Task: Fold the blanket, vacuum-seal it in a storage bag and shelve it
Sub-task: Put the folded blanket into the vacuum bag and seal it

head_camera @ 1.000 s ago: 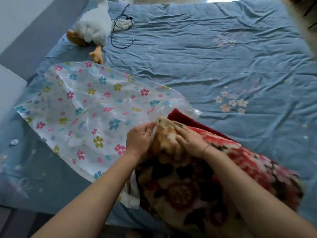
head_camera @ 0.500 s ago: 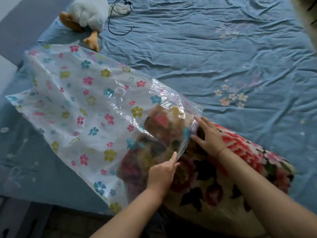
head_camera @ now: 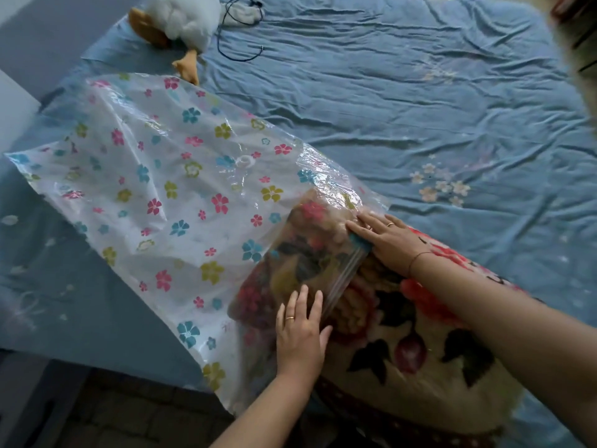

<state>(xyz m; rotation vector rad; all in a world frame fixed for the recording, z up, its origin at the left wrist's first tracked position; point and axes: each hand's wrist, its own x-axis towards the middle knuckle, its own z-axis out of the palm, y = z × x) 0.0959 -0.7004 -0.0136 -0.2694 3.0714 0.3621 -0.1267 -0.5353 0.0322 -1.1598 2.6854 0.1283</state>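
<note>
While feeding the folded blanket [head_camera: 403,344] into the storage bag [head_camera: 161,189], front end just inside the bag's mouth, left hand [head_camera: 298,337] and right hand [head_camera: 391,244] flat, fingers straight, at that mouth, next slide the bulk deeper, keeping the mouth wide.

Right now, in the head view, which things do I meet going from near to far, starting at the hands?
Near to far: left hand → right hand → bag valve → plush duck.

Left hand [head_camera: 300,334] and right hand [head_camera: 389,242] lie flat, fingers [head_camera: 302,302] straight.
</note>
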